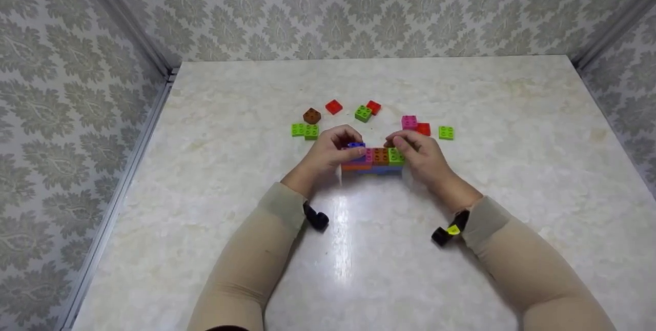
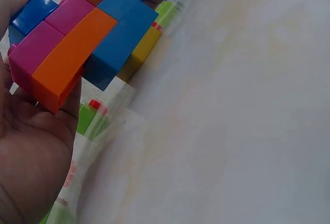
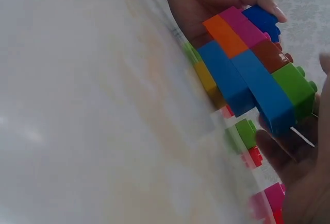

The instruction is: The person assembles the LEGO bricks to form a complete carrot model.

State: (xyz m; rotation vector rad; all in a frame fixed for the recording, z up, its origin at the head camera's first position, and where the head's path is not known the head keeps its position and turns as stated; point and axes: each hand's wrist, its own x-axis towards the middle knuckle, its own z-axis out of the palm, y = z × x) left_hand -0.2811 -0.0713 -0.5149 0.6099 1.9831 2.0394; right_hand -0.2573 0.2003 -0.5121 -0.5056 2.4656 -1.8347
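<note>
A structure of toy building bricks (image 1: pixel 380 157) is held up between the two hands. Its rows show a dark blue brick (image 3: pixel 262 19) on top, then pink, brown and green (image 3: pixel 296 87), with orange and blue below and a yellow brick (image 2: pixel 140 54) lowest. The left hand (image 1: pixel 330 151) grips the left end, its thumb on the dark blue brick and its fingers around the pink and orange side. At the green end is the right hand (image 1: pixel 423 159), fingers loosely bent close to the bricks and thumb apart from them in the right wrist view.
Loose bricks lie in an arc beyond the hands: lime green (image 1: pixel 311 131), brown (image 1: pixel 312 116), red (image 1: pixel 334 107), green (image 1: pixel 363 113), pink (image 1: pixel 409 122) and lime green (image 1: pixel 446 132). The marble-patterned table (image 1: pixel 246 105) has patterned walls (image 1: pixel 338 13) at its back and sides.
</note>
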